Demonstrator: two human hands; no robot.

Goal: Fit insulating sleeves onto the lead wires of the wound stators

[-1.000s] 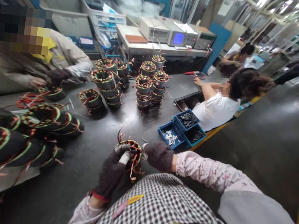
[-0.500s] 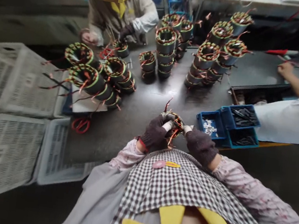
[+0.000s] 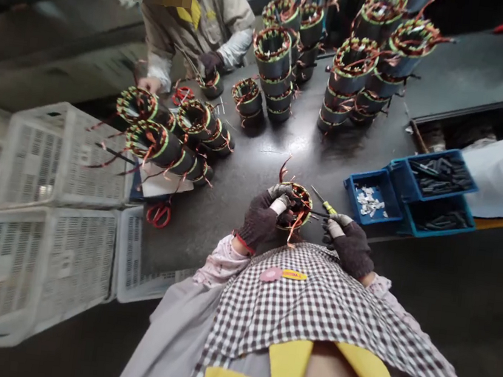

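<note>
A motor stator [image 3: 307,215], a ring with copper windings and loose wire ends, stands on the table close to my apron. My left hand [image 3: 263,214], in a dark glove with pale-wrapped fingertips, grips its left rim, the thumb over the opening. My right hand [image 3: 349,244], gloved likewise, is just right of the stator, its fingers pinched on a thin black strip [image 3: 319,213] that points toward the windings. Whether the strip's far end touches a wire is hard to make out. A screwdriver with a yellow handle [image 3: 329,208] lies just beyond my right fingertips.
Stacked stators [image 3: 274,81] stand across the table, with more stacks [image 3: 160,147] at left by red-handled scissors [image 3: 159,214]. Blue bins [image 3: 394,221] at right hold white pieces and black strips. White crates [image 3: 51,213] stand left. A co-worker's gloved hand [image 3: 210,64] touches another stator.
My right hand has drawn back rightward from the stator, and the black strip and screwdriver now show. My left hand stays on the stator. The view has shifted.
</note>
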